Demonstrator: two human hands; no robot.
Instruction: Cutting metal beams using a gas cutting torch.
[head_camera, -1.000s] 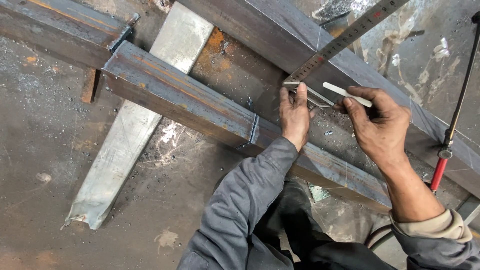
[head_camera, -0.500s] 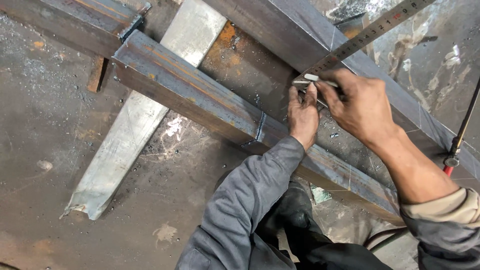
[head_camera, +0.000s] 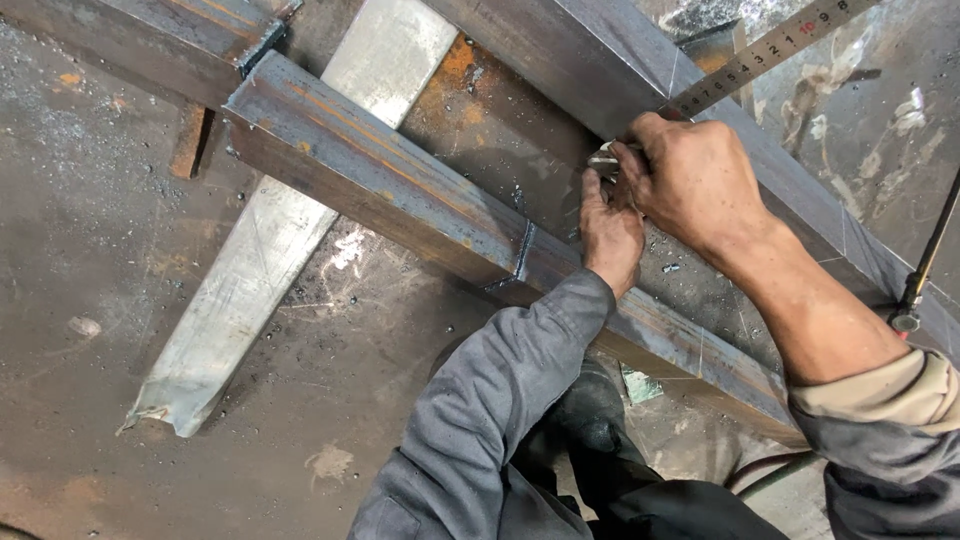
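Observation:
My left hand rests between two rusty steel box beams, its fingertips pressing the end of a metal ruler that slants up to the top right. My right hand sits just above it, fingers pinched around a small white marking stick at the foot of the ruler, against the far beam. The stick is mostly hidden by the fingers. The near beam runs diagonally under my left wrist and carries a weld seam.
A flat light-grey metal strip lies across under the near beam on the dirty steel floor. A thin rod with a red grip stands at the right edge. Another beam joins at the top left.
My right hand has moved left and down with the white stick until it sits over my left hand at the ruler's foot. The view has shifted closer.

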